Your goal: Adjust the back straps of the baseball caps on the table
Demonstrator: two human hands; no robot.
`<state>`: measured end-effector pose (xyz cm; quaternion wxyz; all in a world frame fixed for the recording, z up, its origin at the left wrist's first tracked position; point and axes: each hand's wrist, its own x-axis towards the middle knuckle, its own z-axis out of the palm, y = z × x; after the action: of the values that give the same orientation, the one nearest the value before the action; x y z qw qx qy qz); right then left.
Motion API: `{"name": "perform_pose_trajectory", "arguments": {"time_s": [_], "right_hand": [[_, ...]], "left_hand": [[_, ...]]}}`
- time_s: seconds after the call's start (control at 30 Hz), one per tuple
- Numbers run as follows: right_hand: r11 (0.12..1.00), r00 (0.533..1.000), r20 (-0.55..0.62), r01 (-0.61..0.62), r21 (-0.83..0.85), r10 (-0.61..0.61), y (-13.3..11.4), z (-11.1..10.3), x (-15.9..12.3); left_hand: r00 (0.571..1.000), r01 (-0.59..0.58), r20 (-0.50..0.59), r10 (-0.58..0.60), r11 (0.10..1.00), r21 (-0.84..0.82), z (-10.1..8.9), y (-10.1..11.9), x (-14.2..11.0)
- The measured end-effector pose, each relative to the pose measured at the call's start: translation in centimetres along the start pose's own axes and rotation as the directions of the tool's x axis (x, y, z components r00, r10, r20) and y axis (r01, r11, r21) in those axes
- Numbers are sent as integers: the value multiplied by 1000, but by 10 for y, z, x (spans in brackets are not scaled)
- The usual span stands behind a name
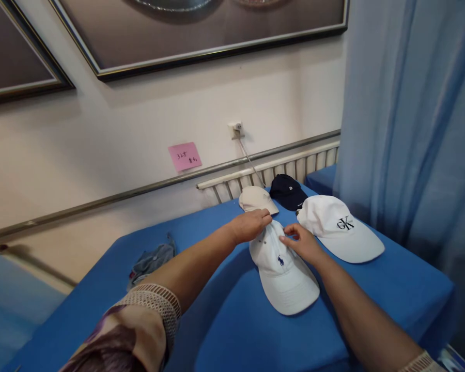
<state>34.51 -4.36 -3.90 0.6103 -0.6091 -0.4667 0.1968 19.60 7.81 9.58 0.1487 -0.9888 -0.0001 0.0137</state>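
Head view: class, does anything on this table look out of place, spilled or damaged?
The crumpled denim item stands out: it lies bunched up at the left of the blue table, apart from the four caps. No spill or damage is visible.

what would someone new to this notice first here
Probably the white cap with a small blue emblem, on the blue table, with the left hand and right hand at its crown. Next, the cap with large black letters to its right, then the pink note stuck on the wall.
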Motion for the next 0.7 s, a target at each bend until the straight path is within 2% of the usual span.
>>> {"name": "perform_pose_trajectory", "arguments": {"time_s": [0.1, 0.2, 0.27, 0.33, 0.4, 0.47, 0.53, 0.7], "right_hand": [[999, 998, -56, 40, -11, -41, -2, -3, 0], [999, 968, -247, 36, 19, -31, -3, -11, 2], [997, 901, -433, 45, 59, -15, -4, -19, 5], [992, 806, -592, 78, 98, -5, -5, -27, 8], [987, 719, -695, 119, 110, -9, -5, -32, 10], [984, 668, -744, 146, 104, -21, -7, -36, 11], [983, 656, -755, 153, 100, -25, -9, -37, 11], [978, 677, -736, 160, 131, -12, -14, -39, 10]], "left_hand": [[998, 54, -26, -55, 998, -8, -4, -6, 6], [988, 144, -41, -146, 989, -44, -6, -12, 15], [978, 201, -36, -205, 976, -80, -3, -15, 22], [970, 237, -33, -242, 966, -106, 3, -17, 29], [965, 252, -45, -259, 960, -121, 8, -18, 36], [959, 265, -68, -276, 954, -140, 11, -17, 45], [953, 271, -95, -288, 949, -161, 11, -15, 54], [942, 270, -145, -303, 940, -208, 9, -7, 72]]}}
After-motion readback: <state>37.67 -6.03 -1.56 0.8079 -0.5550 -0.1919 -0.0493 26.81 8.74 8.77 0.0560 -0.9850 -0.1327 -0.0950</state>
